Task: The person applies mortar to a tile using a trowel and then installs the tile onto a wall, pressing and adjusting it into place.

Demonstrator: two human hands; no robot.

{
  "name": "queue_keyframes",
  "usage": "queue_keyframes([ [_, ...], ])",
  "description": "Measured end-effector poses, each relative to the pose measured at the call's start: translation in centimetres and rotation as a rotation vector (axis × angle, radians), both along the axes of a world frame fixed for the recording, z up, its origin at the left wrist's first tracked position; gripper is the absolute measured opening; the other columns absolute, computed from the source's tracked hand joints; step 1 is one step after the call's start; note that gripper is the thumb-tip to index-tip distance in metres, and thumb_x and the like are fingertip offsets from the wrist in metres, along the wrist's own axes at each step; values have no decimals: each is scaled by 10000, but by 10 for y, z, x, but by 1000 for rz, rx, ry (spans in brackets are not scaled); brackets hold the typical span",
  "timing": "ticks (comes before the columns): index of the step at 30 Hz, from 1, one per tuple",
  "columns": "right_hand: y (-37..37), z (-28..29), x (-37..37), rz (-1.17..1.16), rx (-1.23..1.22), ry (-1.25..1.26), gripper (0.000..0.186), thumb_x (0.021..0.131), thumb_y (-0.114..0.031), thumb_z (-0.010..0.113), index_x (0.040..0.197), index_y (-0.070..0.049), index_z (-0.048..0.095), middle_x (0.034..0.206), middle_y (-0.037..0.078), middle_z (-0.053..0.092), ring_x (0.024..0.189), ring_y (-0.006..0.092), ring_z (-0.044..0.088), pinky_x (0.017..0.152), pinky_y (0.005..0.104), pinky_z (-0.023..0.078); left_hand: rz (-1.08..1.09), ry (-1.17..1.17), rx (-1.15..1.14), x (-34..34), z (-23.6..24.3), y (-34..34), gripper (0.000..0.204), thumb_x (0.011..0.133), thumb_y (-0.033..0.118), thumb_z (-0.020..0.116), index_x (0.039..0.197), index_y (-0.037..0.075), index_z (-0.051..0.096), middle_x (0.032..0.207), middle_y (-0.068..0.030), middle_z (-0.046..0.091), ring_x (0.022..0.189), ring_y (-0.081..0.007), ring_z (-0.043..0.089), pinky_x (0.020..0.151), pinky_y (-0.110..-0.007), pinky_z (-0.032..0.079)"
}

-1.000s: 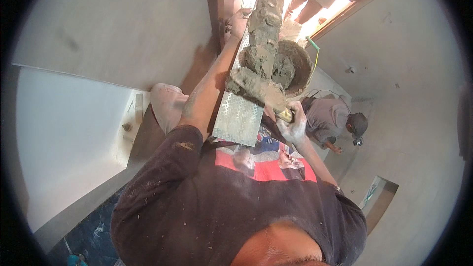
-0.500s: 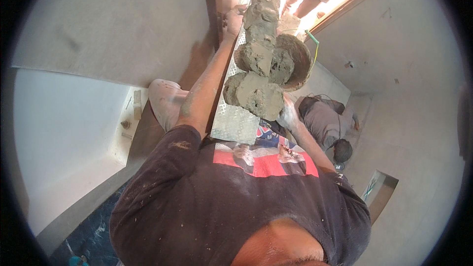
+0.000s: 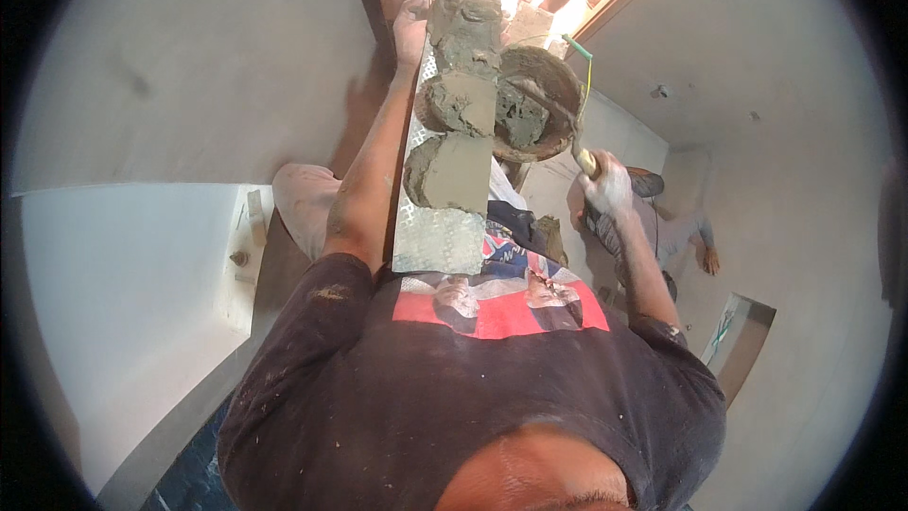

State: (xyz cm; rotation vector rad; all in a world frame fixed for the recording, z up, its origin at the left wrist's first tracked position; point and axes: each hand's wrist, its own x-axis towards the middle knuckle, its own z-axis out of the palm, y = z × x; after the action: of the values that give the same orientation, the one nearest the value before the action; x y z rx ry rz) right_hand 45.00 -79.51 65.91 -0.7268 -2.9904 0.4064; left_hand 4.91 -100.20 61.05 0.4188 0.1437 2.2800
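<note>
Head view: a long, grey, pattern-faced rectangular plank (image 3: pixel 438 244) lay lengthwise from the dark printed shirt (image 3: pixel 473 369) forward, under grey mortar mounds (image 3: pixel 462 95). Left hand (image 3: pixel 410 33): fingers held its left edge. Right hand (image 3: pixel 610 187): fingers gripped a pale-handled trowel (image 3: pixel 587 163), angled into the round, mortar-crusted bucket (image 3: pixel 566 76) crowding the plank's right.

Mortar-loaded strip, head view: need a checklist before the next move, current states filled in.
1. Right hand closed on trowel handle: ok.
2. Left hand firmly gripping strip: cannot tell; it is at the far left edge, fingers partly hidden.
3. Mortar available in bucket: ok, a grey mass shows inside.
4. Strip covered to its near end: not ok, that end is bare.
5. Co-worker clear of right hand: cannot tell; they overlap in view.
</note>
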Motion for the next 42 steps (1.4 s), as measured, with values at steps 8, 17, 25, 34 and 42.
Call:
queue_keyframes([
  [8,11,40,-111,145,191,-523,386,882,-341,675,1139,-54,692,1020,196,744,991,358,721,863,482,571,-116,-49,228,17,16,-17,461,970,266,537,1291,-56,610,1253,-198,679,1136,-306,657,1037,-435,496],
  [17,16,-47,-144,293,280,-514,292,887,-285,624,893,-38,780,922,195,756,881,344,749,778,467,598,98,-5,142,13,19,-12,469,949,257,541,1280,-64,630,1254,-203,688,1129,-313,666,1048,-432,488],
  [25,21,5,-154,397,380,-513,203,826,-223,671,881,-56,773,868,168,757,827,345,749,715,459,602,154,-5,-12,3,-3,-29,392,974,224,511,1205,-57,656,1200,-178,707,1069,-287,679,1007,-427,510],
  [34,17,2,-210,565,562,-714,129,747,-106,725,850,-71,796,903,130,772,902,275,756,726,401,609,3,40,91,24,33,-30,358,996,226,497,1151,-54,658,1170,-173,713,1044,-272,687,987,-410,524],
  [42,17,-29,-232,519,209,-1058,307,649,-281,839,863,-65,798,920,98,775,893,267,748,756,370,606,202,3,-114,8,5,-28,243,995,151,528,1045,-24,690,1035,-118,723,925,-222,691,896,-365,555],
])
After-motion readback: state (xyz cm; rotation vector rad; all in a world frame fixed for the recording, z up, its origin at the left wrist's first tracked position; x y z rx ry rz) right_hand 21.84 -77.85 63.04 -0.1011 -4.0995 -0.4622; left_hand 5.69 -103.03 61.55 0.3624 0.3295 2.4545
